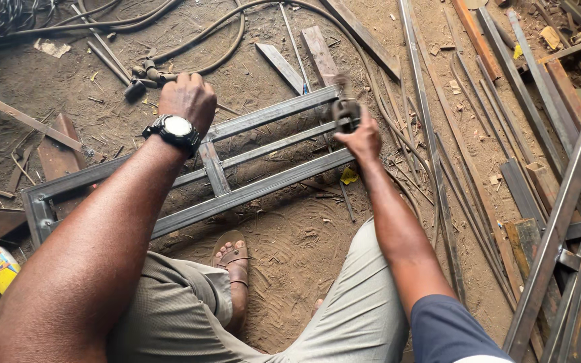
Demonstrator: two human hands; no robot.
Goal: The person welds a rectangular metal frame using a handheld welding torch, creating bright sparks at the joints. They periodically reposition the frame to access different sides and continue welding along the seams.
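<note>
Left hand: my left hand (187, 101), black wristwatch (175, 130) below it, is clenched over the top rail; what it clasps is hidden.
Right hand: my right hand (360, 138) is grasping a small dark metal tool (346, 113), blurred, at 1 o'clock.
Frame: the long grey welded steel rectangular frame (250, 191) lies slanted between both hands.
Ground: sandy dirt floor (297, 242) strewn with rusty steel bars (479, 168) at 3 o'clock, cut off.
Hoses: dark hoses (189, 60) at 11 o'clock.
</note>
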